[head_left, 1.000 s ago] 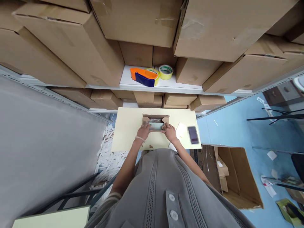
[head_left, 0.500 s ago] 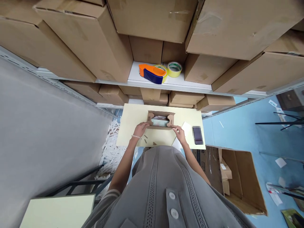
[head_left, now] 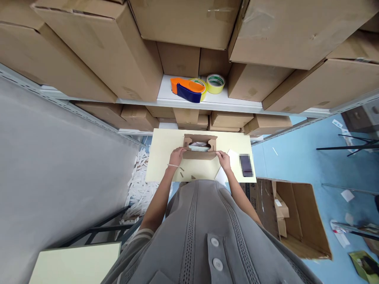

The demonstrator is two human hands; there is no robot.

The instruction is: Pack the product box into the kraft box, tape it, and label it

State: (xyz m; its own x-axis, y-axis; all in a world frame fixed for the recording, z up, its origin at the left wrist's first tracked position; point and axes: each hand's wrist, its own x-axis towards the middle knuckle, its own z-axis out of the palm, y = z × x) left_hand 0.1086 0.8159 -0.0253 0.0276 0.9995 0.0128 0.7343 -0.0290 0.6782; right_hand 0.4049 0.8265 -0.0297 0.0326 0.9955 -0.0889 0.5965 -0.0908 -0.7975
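Observation:
A small brown cardboard box [head_left: 199, 155] lies open on the pale yellow table, its front panel facing me. Inside it, a light green item [head_left: 199, 149] with clear plastic over it shows partly; the box hides the rest. My left hand [head_left: 177, 156] pinches the box at its front left corner. At the front right corner, the fingertips of my right hand [head_left: 224, 160] are closed on the panel's edge. White paper [head_left: 233, 157] lies beside my right hand, partly behind it.
A dark pixelated rectangle [head_left: 246, 165] lies on the table's right [head_left: 237, 141]. Small brown scraps [head_left: 181, 174] lie near my left wrist. An orange and blue tape dispenser [head_left: 188, 90] and a tape roll [head_left: 215, 84] sit on the shelf above. A large open carton [head_left: 308, 221] stands at right.
My hands have lifted the front panel of the box, which now covers more of the light green item. The view has shifted slightly.

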